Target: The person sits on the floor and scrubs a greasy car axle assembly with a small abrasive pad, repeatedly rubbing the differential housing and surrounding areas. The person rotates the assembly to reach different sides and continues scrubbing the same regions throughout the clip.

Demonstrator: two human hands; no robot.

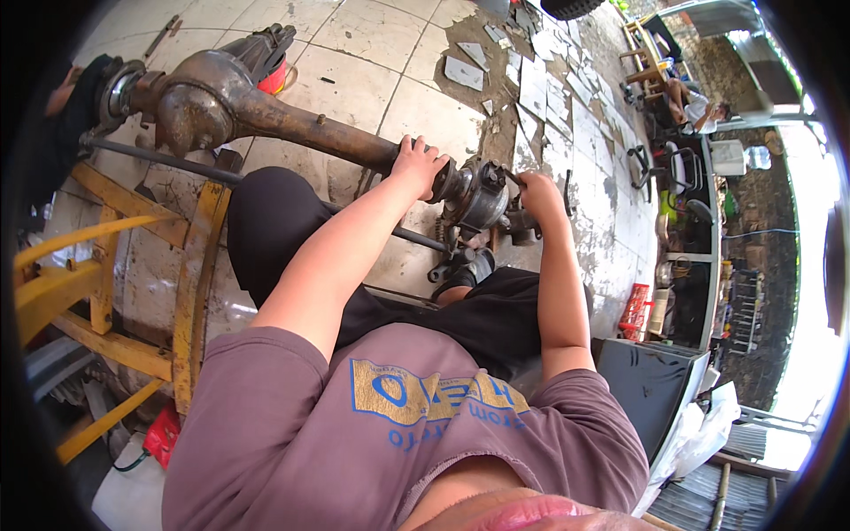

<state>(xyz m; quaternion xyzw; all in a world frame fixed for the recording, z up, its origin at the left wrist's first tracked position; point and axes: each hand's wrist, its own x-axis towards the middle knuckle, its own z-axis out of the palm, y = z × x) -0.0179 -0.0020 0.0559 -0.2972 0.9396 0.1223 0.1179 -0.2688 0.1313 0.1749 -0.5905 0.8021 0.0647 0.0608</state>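
Note:
A rusty vehicle axle housing [319, 133] runs from the upper left toward the middle, with a bulging differential casing [193, 102]. My left hand [418, 168] lies over its tube near the right end, fingers spread; the thumb's side is partly hidden. Beyond that hand sits a greasy steering knuckle and hub [478, 196]. At the far side of the knuckle, my right hand [538, 193] is closed around a short dark metal bar [510, 175]; whether this is a tool or part of the knuckle is unclear. Under the axle passes a long thin rod [168, 161].
A yellow metal frame [197, 292] stands at the left. Broken tiles [531, 88] litter the floor ahead. A dark cabinet [651, 389] and a red crate [635, 311] are on the right. Another person [695, 108] sits in the far right; a red container [276, 78] is behind the axle.

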